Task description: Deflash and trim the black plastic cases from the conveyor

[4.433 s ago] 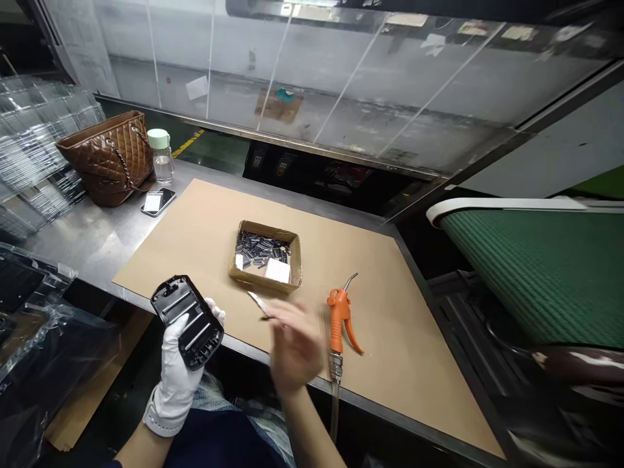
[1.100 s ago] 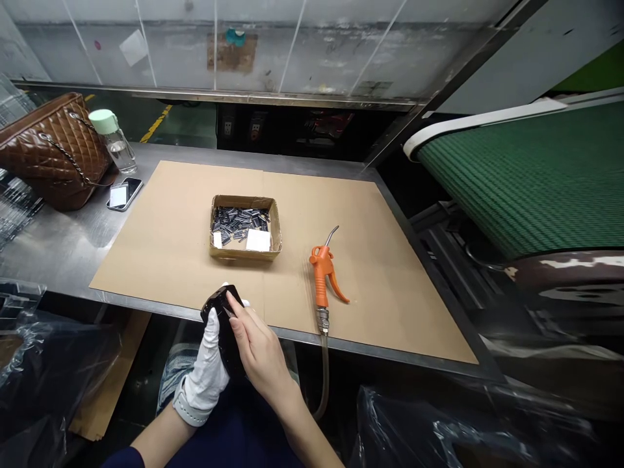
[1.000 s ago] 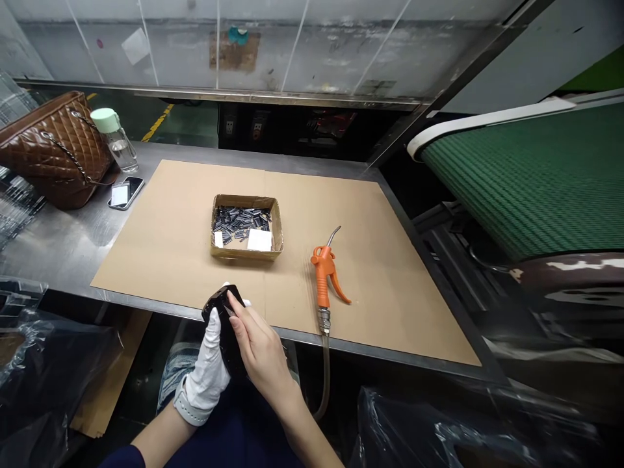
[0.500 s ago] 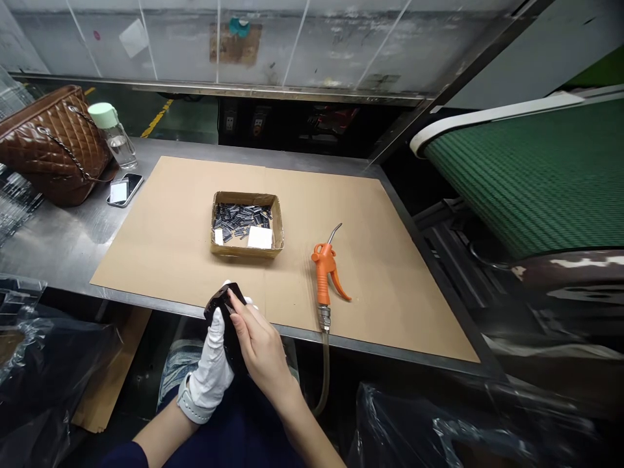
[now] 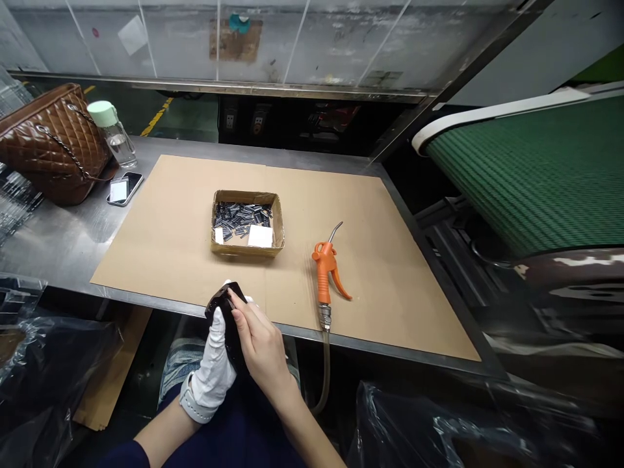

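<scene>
My left hand (image 5: 213,364), in a white glove with a pale watch at the wrist, is closed around a glossy black part (image 5: 236,348). The part is held tilted just off the table's front edge, and its kind is not plain. My bare right hand (image 5: 263,348) is closed, its index fingertip pressing on the part's upper end. Anything small between those fingers is hidden. Beyond the hands sits an open cardboard box (image 5: 247,250) with many small black strips (image 5: 241,216) and two white pieces inside.
On the cardboard sheet (image 5: 380,273), an orange air blow gun (image 5: 324,273) lies to the right, its hose (image 5: 326,374) hanging over the front edge. A brown bag (image 5: 53,146), a bottle (image 5: 119,140) and a phone (image 5: 125,189) occupy the left. A green conveyor belt (image 5: 531,175) stands right.
Both hands and the black part are in nearly the same place, with only a very slight shift. The box and the blow gun have not moved.
</scene>
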Available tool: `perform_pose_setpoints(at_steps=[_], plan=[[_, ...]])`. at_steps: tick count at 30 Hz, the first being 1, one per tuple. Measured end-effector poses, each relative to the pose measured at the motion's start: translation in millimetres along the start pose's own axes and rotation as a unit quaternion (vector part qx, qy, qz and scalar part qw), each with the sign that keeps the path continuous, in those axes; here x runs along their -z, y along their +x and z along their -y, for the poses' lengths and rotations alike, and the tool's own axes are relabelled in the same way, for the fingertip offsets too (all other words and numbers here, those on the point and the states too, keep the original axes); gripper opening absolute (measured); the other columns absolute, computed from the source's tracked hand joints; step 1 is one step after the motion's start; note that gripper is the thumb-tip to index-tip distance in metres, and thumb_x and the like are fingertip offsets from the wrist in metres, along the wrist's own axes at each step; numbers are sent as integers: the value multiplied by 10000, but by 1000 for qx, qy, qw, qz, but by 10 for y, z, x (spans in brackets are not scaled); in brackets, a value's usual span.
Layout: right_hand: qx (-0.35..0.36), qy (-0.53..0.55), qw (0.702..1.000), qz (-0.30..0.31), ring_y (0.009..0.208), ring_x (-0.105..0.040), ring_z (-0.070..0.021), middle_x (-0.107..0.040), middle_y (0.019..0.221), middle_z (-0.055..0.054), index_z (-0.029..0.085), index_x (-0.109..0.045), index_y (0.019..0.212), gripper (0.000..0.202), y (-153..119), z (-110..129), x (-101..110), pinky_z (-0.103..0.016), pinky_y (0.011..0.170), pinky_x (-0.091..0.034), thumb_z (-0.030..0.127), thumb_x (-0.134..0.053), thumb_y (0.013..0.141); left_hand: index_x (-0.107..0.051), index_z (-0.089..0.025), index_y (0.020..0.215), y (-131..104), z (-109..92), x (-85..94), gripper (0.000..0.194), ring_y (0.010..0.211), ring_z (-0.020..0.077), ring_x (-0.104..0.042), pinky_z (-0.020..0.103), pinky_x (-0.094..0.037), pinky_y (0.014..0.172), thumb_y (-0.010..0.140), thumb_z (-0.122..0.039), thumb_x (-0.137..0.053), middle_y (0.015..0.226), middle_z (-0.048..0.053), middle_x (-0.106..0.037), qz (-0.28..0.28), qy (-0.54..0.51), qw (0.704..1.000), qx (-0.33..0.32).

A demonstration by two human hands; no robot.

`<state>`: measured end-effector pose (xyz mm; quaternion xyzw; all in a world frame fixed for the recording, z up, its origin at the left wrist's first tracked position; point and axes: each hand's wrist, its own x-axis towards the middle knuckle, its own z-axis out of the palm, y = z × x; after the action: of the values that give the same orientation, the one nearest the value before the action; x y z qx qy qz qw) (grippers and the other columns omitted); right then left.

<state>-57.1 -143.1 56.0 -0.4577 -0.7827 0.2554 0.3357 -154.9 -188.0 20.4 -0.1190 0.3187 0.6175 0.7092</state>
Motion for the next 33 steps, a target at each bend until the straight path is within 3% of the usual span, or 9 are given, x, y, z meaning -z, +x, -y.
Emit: perform_pose_setpoints(at_steps=[6,12,16,21,23,25,27,30,33], plan=[[-86,4,996,-2,1101,-619,-215,-651,1220,-77,221,-561,1292,421,199,-290,175,-354,888,-533,366,-305,992,-682,-119,1076,34,-209,-310,657,1052,265,-645,431,-459,1021,813,-683,-472,1003,104,-734,56,-28,996,57],[-89,-146,985,37,917,-618,-267,-658,952,-109,194,-585,1261,417,524,-890,21,-436,807,-509,372,-384,942,-690,-108,1037,16,-379,-415,680,960,247,-670,449,-450,1001,806,-704,-456,1038,115,-724,86,-89,990,74],[-69,-143,987,14,1111,-538,-290,-598,1162,-143,179,-607,1215,384,471,-1035,-91,-489,959,-420,345,-435,914,-671,-106,1069,20,-385,-370,720,982,255,-655,450,-456,983,796,-729,-436,1049,133,-711,95,-67,992,47],[-74,-104,990,-58,1147,-524,-270,-583,1215,-137,181,-570,1233,398,263,-1060,-19,-503,986,-400,361,-391,927,-664,-186,1023,101,-373,-294,358,558,80,-575,227,-515,638,813,-473,-624,679,-29,-643,123,15,992,-9],[-80,-69,990,-95,1152,-529,-264,-593,1209,-134,181,-554,1239,403,247,-1040,60,-489,983,-414,374,-397,922,-675,-171,968,115,-377,-273,274,517,72,-544,207,-497,602,801,-388,-664,638,-44,-620,81,121,986,-80],[-82,-54,989,-109,1172,-525,-251,-592,1226,-134,175,-519,1266,417,338,-984,158,-452,988,-426,376,-396,922,-685,-171,943,95,-398,-261,269,709,135,-636,259,-516,750,770,-376,-701,805,5,-697,15,272,945,-179],[-91,-96,989,-70,1209,-505,-227,-572,1271,-136,162,-474,1297,426,562,-900,254,-398,992,-429,359,-349,941,-695,-190,944,51,-437,-254,255,872,195,-650,307,-492,858,745,-347,-726,929,32,-719,-2,417,871,-261],[-119,-199,972,40,1180,-527,-233,-592,1246,-137,164,-525,1220,368,1089,-802,316,-375,976,-415,328,-339,950,-709,-214,875,-14,-503,-241,156,762,187,-631,301,-493,769,762,-320,-705,829,25,-698,43,553,769,-317],[-154,-250,951,96,1069,-586,-334,-641,1095,-220,95,-598,1041,338,1618,-799,213,-479,958,-378,377,-535,866,-723,-219,840,-31,-533,-215,115,680,174,-585,293,-474,698,756,-297,-707,754,23,-644,53,593,722,-354]])
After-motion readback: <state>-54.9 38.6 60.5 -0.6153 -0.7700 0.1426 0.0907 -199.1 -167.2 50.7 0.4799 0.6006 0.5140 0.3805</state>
